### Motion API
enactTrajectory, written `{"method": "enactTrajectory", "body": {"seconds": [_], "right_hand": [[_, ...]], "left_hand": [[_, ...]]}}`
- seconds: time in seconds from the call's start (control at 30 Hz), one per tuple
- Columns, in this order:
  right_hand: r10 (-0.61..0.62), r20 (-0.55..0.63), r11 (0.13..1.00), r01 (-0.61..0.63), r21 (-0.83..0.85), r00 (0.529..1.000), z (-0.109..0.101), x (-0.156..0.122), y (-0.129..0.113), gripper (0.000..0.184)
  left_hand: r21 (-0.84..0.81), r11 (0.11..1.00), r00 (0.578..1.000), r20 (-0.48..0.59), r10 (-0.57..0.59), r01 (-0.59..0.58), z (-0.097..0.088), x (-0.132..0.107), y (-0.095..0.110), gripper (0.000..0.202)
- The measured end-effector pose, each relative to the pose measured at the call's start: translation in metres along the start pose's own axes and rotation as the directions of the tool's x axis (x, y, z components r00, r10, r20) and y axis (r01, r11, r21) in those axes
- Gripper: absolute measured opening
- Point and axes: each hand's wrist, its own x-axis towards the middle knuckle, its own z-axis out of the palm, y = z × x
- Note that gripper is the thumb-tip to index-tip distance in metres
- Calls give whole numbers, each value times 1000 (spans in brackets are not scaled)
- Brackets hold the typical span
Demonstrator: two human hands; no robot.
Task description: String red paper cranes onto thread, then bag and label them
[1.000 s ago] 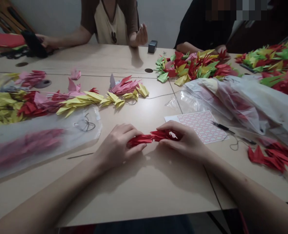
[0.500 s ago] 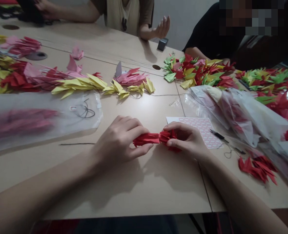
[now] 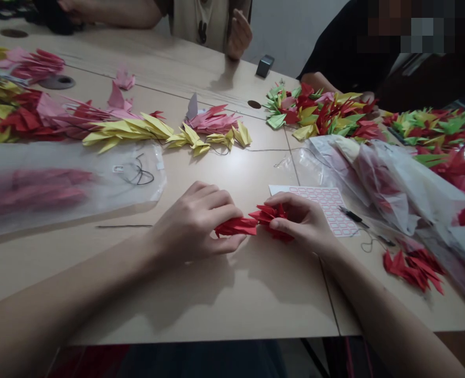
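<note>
While it is gripped from both ends, a bunch of red origami cranes (image 3: 236,227) is kept close above the pale wooden worktop (image 3: 217,299), in front of the person, between the left hand (image 3: 193,220) and the right hand (image 3: 299,223). On the left, the fingers (image 3: 212,206) are curled together over the folded paper, with the end clamped against the thumb. On the right, the fingers (image 3: 291,202) are closed in a pinch around the other end, where the wings are splayed. The paper is judged to be very light and fairly stiff along its creases, yet easily crushed, and its smooth faces may slip against one another. A hold would best be taken on the folded bodies, not on the thin wing tips. A sheet of pink-ruled labels (image 3: 319,205) lies just beside the right hand, with a slim black-handled tool (image 3: 350,214) and black thread near it. Loose red cranes (image 3: 411,270) are heaped further right, by crumpled clear plastic bags (image 3: 386,184). To the left, a clear bag of pink cranes (image 3: 31,189) and a long strand of yellow and pink cranes (image 3: 130,128) are laid out. Across the worktop, a co-worker's hand (image 3: 238,34) is raised near a small dark box (image 3: 264,65).
</note>
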Motion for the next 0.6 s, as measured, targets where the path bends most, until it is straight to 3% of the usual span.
{"method": "enactTrajectory", "body": {"seconds": [0.2,0.43,0.6], "right_hand": [[4,-1,1000,-4,20,1000,0,0,-1,19],[-27,73,999,28,-19,997,2,-1,-2,22],[-115,126,951,146,-273,985,4,-2,-8,27]], "left_hand": [[13,1000,1000,17,6,-6,-1,1,-2,19],[22,1000,999,-50,-5,6,-2,2,-4,14],[50,998,999,40,-35,33,1,0,-6,16]]}}
